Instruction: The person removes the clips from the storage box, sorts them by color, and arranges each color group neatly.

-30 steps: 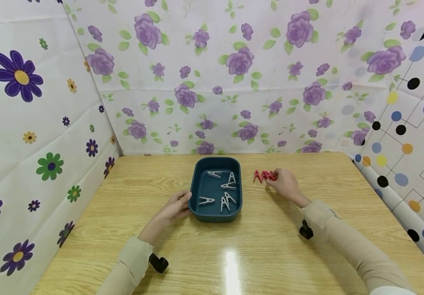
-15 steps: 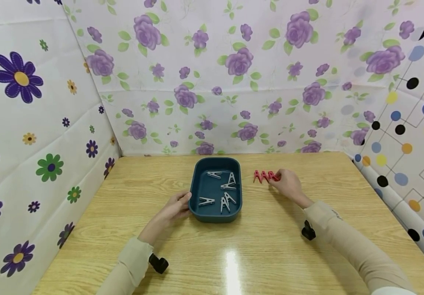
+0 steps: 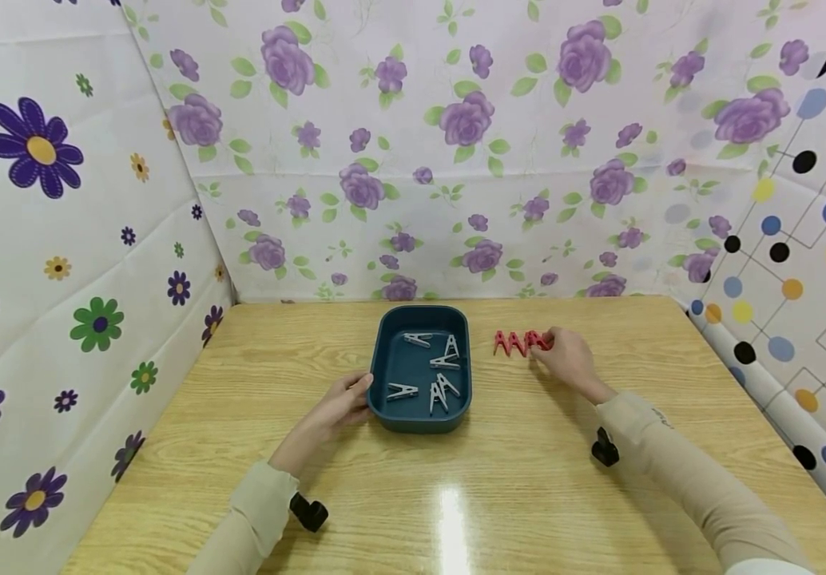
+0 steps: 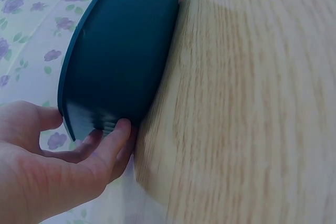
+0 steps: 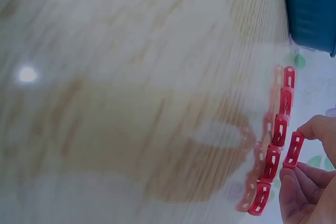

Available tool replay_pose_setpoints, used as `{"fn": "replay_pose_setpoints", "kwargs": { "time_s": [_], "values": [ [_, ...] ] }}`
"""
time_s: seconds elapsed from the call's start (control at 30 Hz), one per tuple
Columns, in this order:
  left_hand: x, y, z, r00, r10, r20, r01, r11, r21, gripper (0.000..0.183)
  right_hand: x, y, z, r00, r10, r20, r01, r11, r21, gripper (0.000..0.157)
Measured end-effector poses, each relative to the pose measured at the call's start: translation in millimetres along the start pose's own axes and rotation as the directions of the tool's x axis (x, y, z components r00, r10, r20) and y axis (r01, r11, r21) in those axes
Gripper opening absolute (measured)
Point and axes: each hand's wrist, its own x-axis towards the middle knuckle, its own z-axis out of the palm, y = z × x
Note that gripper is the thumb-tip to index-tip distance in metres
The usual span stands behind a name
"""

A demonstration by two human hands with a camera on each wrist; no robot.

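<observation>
At a wooden table [image 3: 528, 495] backed by flowered cloth [image 3: 377, 120], pinching a red peg [image 5: 293, 149] between thumb and fingers of the right hand [image 3: 564, 358], out at three o'clock from a blue tub [image 3: 416, 427]. Gripping that same tub at eight o'clock with the left hand [image 3: 341, 402], thumb at the rim, fingers against the outer wall.

Just beside the pinched peg, on its nine o'clock side in the head view, a row of red pegs [image 3: 514, 343], apparently stood on their legs, strung out in a line from nine to three o'clock. Near the row's three o'clock end with the peg in grip; touching or just apart from its neighbours, impossible to tell.

Key to any next move, judging by the layout: right hand, row and tub all along one line, with the tub at nine o'clock from the right hand and the row in between. Right hand nearer to every red peg; left hand already on the tub. In the right wrist view, pinched peg lengthwise from about one o'clock to seven; tub lengthwise from twelve to six in the head view, with grey pegs [image 3: 402, 391] scattered inside at mixed angles.
</observation>
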Motion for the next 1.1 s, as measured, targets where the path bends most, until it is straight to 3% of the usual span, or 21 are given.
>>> {"fn": "replay_pose_setpoints", "kwargs": {
  "time_s": [0.4, 1.1],
  "values": [
    [0.2, 0.7, -0.8, 1.000, 0.004, 0.003, -0.004, 1.000, -0.006, 0.059, 2, 5, -6.2, 1.000, 0.016, 0.016, -0.016, 1.000, 0.007, 0.032],
    [-1.4, 0.6, -1.0, 1.000, 0.008, 0.027, -0.008, 1.000, -0.005, 0.061, 3, 16, -14.4, 0.999, 0.023, -0.045, -0.024, 1.000, -0.013, 0.029]
  ]
}}
